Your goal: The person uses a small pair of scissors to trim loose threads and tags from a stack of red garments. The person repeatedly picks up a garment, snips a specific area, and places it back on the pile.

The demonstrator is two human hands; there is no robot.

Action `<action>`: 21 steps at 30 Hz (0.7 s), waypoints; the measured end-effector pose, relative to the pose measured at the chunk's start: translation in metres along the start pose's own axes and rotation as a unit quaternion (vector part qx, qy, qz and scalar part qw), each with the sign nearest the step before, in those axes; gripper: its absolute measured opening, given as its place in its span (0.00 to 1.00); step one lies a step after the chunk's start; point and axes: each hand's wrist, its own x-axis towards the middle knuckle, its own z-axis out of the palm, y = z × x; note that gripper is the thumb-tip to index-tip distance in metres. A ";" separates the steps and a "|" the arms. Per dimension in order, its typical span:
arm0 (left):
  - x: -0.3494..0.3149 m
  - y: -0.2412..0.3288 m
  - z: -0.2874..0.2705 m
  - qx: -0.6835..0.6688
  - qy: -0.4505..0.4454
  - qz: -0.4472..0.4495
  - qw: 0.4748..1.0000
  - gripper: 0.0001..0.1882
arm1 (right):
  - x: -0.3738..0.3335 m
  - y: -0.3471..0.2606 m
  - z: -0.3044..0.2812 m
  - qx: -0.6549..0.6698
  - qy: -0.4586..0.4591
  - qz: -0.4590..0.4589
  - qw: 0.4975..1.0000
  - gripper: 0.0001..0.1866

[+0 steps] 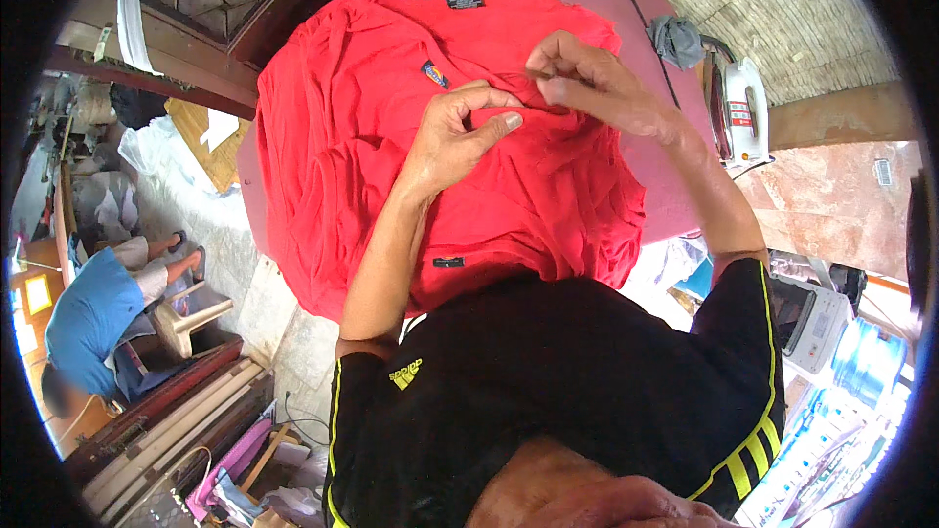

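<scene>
A heap of red knit shirts (pixel 342 186) lies spread over the pink-covered table (pixel 665 205). Small dark neck labels (pixel 465 0) show at its far edge, another near my body, and a small blue-and-yellow patch sits on the cloth. My left hand (pixel 460 137) pinches a fold of the red shirt between thumb and fingers, thumb on top. Close to its right, my right hand (pixel 592 83) is raised over the same fold, its fingers drawn together and slightly blurred. Whatever those fingertips hold is too small to make out.
A white-and-red iron (pixel 745 112) stands beyond the table's right edge, near a grey cloth (pixel 675 41) and a dark cord. At left, a person in a blue shirt (pixel 93 318) bends beside a wooden stool (pixel 186 323). Wooden boards (pixel 176 430) lie lower left.
</scene>
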 end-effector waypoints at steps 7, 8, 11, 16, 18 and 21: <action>0.002 0.001 0.000 -0.023 -0.006 0.005 1.000 0.08 | 0.004 -0.005 -0.017 -0.167 -0.136 -0.018 0.976 0.11; 0.002 -0.001 -0.001 -0.020 -0.009 0.003 1.000 0.07 | 0.005 -0.006 -0.016 -0.179 -0.141 -0.027 0.973 0.11; 0.003 -0.006 -0.002 -0.006 -0.014 0.035 0.999 0.08 | 0.008 -0.009 -0.013 -0.204 -0.156 -0.041 0.966 0.11; 0.000 -0.005 0.000 -0.034 0.003 0.004 0.999 0.08 | 0.012 -0.004 -0.014 -0.159 -0.163 -0.044 0.973 0.08; 0.001 -0.002 -0.002 -0.032 0.007 -0.002 0.999 0.08 | 0.013 0.000 -0.016 -0.127 -0.142 -0.032 0.981 0.09; 0.008 0.003 -0.008 -0.024 0.002 0.000 1.000 0.08 | 0.013 0.003 -0.007 -0.107 -0.075 -0.079 0.988 0.13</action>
